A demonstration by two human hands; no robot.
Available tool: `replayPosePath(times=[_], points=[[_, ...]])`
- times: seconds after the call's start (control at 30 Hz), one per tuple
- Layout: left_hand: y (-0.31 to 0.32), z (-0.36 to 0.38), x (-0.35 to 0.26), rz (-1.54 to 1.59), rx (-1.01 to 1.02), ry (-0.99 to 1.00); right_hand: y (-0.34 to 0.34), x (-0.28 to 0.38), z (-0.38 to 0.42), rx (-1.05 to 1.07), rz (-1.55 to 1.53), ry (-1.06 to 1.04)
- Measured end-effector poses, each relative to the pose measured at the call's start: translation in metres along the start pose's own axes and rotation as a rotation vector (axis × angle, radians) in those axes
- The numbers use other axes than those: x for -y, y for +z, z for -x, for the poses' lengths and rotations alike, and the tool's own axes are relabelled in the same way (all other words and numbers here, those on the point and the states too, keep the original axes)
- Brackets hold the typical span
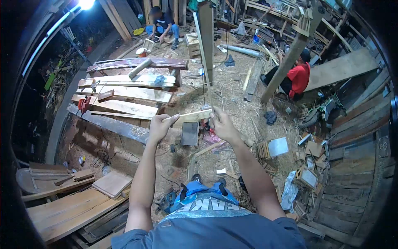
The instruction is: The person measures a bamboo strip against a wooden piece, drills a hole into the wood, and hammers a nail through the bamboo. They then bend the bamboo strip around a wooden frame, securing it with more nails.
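My left hand [162,128] is closed on the left end of a short, pale wooden strip [192,118], thumb laid along its top. At the strip's right end, my right hand [224,124] is closed with its fingertips on the wood. A long, thin upright strip [200,45] runs down to the fingertips of my right hand and overlaps the post behind it. The short strip is held out in front of me, nearly level. Below it in this view, a dark rectangular board [190,133] is on the littered ground.
Planks [128,93] lie on a bench at left, with a red power tool [84,104] on them. More boards [70,207] are stacked at lower left. A wooden post [286,62] leans at right. Two people [162,25] [297,76] sit low farther off.
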State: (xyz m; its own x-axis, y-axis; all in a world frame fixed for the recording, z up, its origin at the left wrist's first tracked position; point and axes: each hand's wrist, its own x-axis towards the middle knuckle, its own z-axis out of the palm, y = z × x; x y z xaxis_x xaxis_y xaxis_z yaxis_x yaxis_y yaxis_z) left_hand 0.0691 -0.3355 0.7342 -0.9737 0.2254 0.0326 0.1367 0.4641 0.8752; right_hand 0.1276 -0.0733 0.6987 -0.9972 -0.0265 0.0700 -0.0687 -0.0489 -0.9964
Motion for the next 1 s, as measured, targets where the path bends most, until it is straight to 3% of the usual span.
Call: replayPosePath(times=[0.13,0.5,0.73,0.8,0.87,0.9,0.97,1.0], points=[[-0.028,0.003,0.01,0.015,-0.034,-0.101,0.028,0.007,-0.013,0.051,-0.162,0.013],[-0.058,0.006,0.028,0.057,-0.038,-0.078,0.056,0.028,-0.023,0.069,0.002,-0.072],[-0.063,0.003,0.023,0.042,0.011,-0.117,0.055,0.021,-0.023,0.085,-0.079,0.033],[-0.061,0.0,0.024,0.065,-0.036,-0.049,0.052,0.027,-0.021,0.094,-0.045,0.051],[-0.061,-0.002,0.025,0.056,-0.052,-0.011,0.05,0.038,-0.015,0.121,0.19,-0.226],[-0.062,-0.004,0.024,0.048,-0.072,0.033,0.047,0.043,-0.012,0.12,0.191,-0.224],[-0.063,-0.006,0.024,0.077,-0.052,0.038,0.041,0.051,-0.007,0.266,-0.073,0.063],[-0.064,-0.005,0.022,0.103,-0.032,0.04,0.041,0.056,-0.005,0.265,-0.073,0.065]])
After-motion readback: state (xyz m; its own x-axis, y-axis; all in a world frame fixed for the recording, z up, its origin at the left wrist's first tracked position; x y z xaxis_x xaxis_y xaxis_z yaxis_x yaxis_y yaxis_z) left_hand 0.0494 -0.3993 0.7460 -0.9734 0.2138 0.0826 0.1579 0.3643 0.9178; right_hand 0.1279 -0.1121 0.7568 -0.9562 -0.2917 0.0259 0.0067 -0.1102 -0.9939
